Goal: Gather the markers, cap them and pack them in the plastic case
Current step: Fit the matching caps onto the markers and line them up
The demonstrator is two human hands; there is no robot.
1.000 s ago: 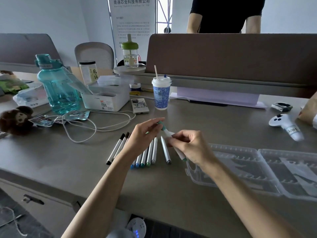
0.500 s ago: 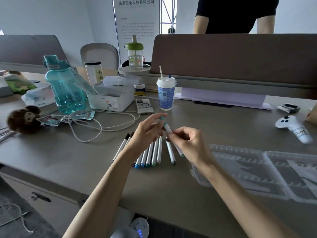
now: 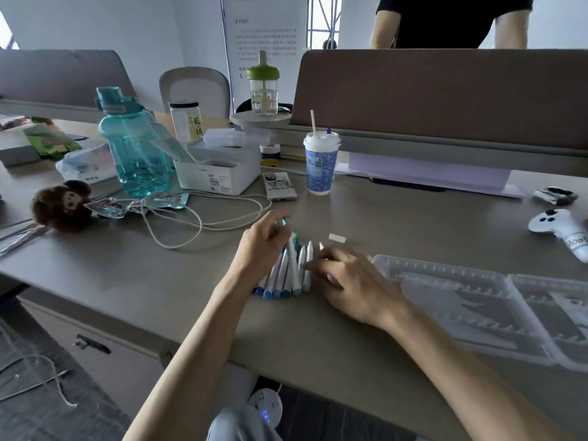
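Observation:
Several white markers (image 3: 280, 275) with blue and teal caps lie side by side on the grey desk (image 3: 143, 281). My left hand (image 3: 261, 246) grips the upper end of one teal-capped marker (image 3: 292, 265), which lies slanted across the row. My right hand (image 3: 346, 278) is blurred, its fingers stretched out low over the right end of the row and touching it. One more marker tip shows just above those fingers. A small white piece (image 3: 336, 238) lies alone on the desk behind them. The clear plastic case (image 3: 445, 281) lies open and empty to the right.
Behind the markers stand a blue paper cup (image 3: 320, 167), a white box (image 3: 219, 168), a teal water bottle (image 3: 133, 154) and a loose white cable (image 3: 191, 224). A plush toy (image 3: 62, 205) sits at the left and a white controller (image 3: 556, 224) at the right. A person stands beyond the divider.
My right hand has let go of the teal-capped marker and dropped to the row. My left hand has lowered that marker onto the other markers.

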